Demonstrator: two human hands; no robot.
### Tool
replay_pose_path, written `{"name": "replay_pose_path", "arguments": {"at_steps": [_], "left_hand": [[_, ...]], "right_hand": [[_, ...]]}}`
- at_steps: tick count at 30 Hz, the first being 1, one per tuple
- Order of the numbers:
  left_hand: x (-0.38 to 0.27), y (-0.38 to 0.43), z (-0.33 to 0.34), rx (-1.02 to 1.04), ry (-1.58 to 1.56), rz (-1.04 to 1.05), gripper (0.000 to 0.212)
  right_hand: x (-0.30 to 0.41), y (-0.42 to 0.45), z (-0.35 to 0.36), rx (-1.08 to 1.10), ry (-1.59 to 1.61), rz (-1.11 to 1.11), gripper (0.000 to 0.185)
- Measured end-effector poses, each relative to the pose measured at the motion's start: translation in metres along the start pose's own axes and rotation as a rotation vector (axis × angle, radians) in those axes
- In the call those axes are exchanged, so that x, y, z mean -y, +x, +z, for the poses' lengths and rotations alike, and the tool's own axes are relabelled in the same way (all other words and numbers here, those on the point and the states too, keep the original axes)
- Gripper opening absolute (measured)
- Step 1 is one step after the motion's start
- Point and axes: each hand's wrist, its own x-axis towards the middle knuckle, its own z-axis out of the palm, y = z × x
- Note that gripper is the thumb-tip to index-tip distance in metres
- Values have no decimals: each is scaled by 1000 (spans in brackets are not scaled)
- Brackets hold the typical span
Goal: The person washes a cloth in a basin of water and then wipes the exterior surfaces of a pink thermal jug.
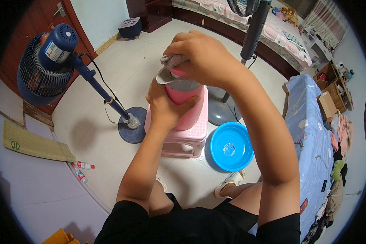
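A pink jug with a grey spouted collar stands on a pink plastic stool. My left hand is wrapped around its left side, the thumb lying across the front. Above the opening, my right hand grips a bunched grey cloth against the rim. A pink part shows under the right fingers; whether it is a lid or the jug's inside, I cannot tell. The right fingertips are mostly hidden behind the hand.
To the left stands a dark blue pedestal fan; another fan rises behind the stool. A blue plastic basin rests on the floor at right. Two plastic bottles lie at lower left. A blue-covered bed borders the right side.
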Motion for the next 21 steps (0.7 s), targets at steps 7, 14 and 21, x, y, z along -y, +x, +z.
{"name": "replay_pose_path", "arguments": {"at_steps": [7, 14, 21], "left_hand": [[4, -4, 1, 37, 26, -65, 105], [2, -4, -1, 67, 1, -119, 105], [0, -4, -1, 54, -11, -89, 103]], "right_hand": [[-16, 1, 1, 13, 72, 37, 34], [-26, -12, -7, -12, 99, 63, 33], [-31, -31, -6, -92, 202, 63, 28]]}}
